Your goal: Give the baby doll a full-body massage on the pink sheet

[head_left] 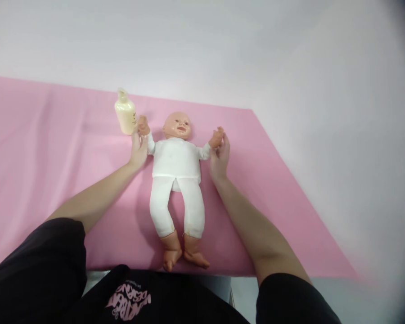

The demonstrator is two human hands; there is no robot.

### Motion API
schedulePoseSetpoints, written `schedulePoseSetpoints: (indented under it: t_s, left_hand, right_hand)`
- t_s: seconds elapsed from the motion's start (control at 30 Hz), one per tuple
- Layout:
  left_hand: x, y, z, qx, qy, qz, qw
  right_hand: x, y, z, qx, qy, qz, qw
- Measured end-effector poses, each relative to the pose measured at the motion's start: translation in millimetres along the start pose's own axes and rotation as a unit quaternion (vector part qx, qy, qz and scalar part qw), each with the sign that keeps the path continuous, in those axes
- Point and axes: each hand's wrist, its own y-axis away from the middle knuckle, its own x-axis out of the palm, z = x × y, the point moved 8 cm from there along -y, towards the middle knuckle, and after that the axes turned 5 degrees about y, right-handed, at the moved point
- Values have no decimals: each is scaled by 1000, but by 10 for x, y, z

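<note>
A baby doll (177, 158) in a white top and white trousers lies on its back, head away from me and bare feet toward me. Its arms are spread out to both sides. My left hand (139, 147) is closed around the doll's hand (143, 126) on the left side. On the other side, my right hand (221, 155) grips the doll's other hand (217, 137) at the wrist. Some of my fingertips are hidden behind the doll's hands. A pale yellow pump bottle (125, 113) stands just beyond my left hand.
Under the doll is a table covered in pink cloth (97, 180), with soft folds at the left. Its right edge slants toward me. A pale wall (202, 49) rises behind the far edge.
</note>
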Motion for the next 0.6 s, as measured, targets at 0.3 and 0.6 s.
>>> schedulePoseSetpoints:
  t_s: [0.3,0.6]
  left_hand:
    - [493,224,-399,113,-189,244,944]
    - [-73,20,52,-44,74,-63,994]
  right_hand:
    - [441,243,273,-104,231,221,942]
    - [-6,26,104,-24,55,-10,998]
